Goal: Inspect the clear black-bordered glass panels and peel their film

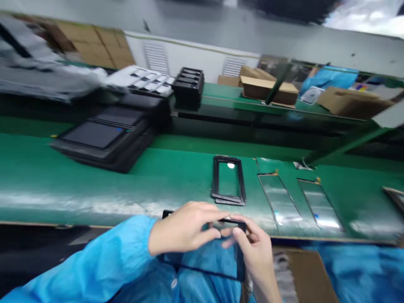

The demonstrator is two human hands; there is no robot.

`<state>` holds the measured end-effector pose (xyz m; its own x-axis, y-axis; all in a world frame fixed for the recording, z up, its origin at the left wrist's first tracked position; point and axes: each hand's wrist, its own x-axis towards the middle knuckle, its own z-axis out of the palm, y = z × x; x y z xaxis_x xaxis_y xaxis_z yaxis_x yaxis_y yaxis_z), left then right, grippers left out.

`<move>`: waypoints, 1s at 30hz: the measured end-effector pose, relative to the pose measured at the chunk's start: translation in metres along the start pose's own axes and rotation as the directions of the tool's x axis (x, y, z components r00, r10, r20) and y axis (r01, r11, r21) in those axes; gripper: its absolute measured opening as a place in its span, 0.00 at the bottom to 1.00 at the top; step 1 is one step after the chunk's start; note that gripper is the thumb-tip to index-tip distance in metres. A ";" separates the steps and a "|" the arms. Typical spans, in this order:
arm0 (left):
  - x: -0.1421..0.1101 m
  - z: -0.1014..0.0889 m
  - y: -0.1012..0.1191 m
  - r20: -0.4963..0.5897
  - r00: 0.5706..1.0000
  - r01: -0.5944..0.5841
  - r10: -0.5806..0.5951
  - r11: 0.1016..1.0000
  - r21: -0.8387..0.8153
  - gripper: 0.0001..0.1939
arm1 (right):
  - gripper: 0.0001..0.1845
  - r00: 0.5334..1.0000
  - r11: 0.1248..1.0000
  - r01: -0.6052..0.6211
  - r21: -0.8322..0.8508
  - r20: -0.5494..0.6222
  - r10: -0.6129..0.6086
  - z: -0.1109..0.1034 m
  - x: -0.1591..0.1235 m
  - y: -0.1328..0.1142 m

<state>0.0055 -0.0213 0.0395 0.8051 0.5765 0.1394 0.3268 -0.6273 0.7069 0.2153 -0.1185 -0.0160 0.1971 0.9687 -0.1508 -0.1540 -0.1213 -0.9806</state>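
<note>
A glass panel with a black border [241, 263] is held level just in front of my body, below the table edge. The blue of the smock shows through its clear middle. My right hand [257, 246] grips the panel's right end, thumb on top and fingers underneath, seen through the glass. Across the upper side lies my left hand [186, 225], its index finger along the far edge and its thumb bent over the glass. The fingertips of both hands meet near the far right corner. Whether a small piece is between them cannot be made out.
Black frames [216, 181] lie stacked on the green table [176, 172]. Two clear panels [280, 198] with orange tabs lie to their right. Dark trays with screens [94, 134] are piled at left. A shelf behind carries black trays [188, 86] and open cartons [261, 86].
</note>
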 end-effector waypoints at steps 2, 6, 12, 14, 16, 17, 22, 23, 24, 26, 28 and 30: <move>-0.008 -0.015 -0.003 -0.067 0.994 0.077 -0.083 0.993 -0.087 0.25 | 0.23 1.000 0.998 -0.018 0.061 0.025 0.017 0.017 0.007 0.002; -0.047 -0.054 -0.020 -0.559 0.805 0.198 -0.199 0.978 -0.062 0.28 | 0.27 0.988 0.994 0.034 0.103 -0.151 -0.018 0.036 0.026 0.007; -0.081 -0.039 -0.038 -0.582 0.543 -0.051 -0.606 0.668 -0.742 0.36 | 0.47 0.990 0.927 0.069 0.369 -0.141 -0.017 0.082 0.069 0.024; -0.085 -0.041 -0.046 -0.669 0.382 -0.070 -0.638 0.702 -0.709 0.27 | 0.49 0.997 0.923 0.075 0.376 -0.030 -0.069 0.099 0.078 0.030; -0.097 -0.064 -0.061 -0.880 0.193 0.087 -0.435 0.901 -0.426 0.19 | 0.47 0.987 0.929 0.144 0.341 0.021 -0.160 0.103 0.084 0.034; -0.106 -0.083 -0.072 -0.961 0.141 0.244 -0.239 0.949 -0.201 0.17 | 0.45 0.980 0.932 0.185 0.312 0.015 -0.200 0.099 0.085 0.036; -0.157 -0.181 -0.149 -0.953 0.302 0.591 0.020 0.781 0.204 0.17 | 0.38 0.954 0.946 0.289 0.144 -0.124 -0.273 0.058 0.084 0.040; -0.165 -0.191 -0.164 -0.944 0.331 0.614 -0.001 0.760 0.215 0.18 | 0.37 0.947 0.948 0.299 0.112 -0.159 -0.280 0.050 0.083 0.040; -0.171 -0.197 -0.178 -0.931 0.363 0.632 -0.028 0.741 0.224 0.19 | 0.37 0.940 0.950 0.302 0.081 -0.192 -0.282 0.044 0.082 0.040; -0.180 -0.199 -0.201 -0.905 0.417 0.662 -0.083 0.710 0.240 0.20 | 0.37 0.929 0.957 0.290 0.032 -0.249 -0.273 0.033 0.080 0.039; -0.187 -0.195 -0.215 -0.877 0.462 0.679 -0.133 0.689 0.253 0.21 | 0.37 0.918 0.963 0.270 0.000 -0.302 -0.257 0.018 0.082 0.038; -0.192 -0.191 -0.221 -0.852 0.495 0.685 -0.171 0.679 0.262 0.23 | 0.37 0.903 0.967 0.250 -0.047 -0.348 -0.250 -0.005 0.089 0.039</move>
<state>-0.3157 0.1066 -0.0115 -0.0792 0.8384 0.5393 0.9036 -0.1681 0.3941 0.2321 -0.0380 -0.0682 0.5540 0.8300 0.0656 -0.0544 0.1147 -0.9919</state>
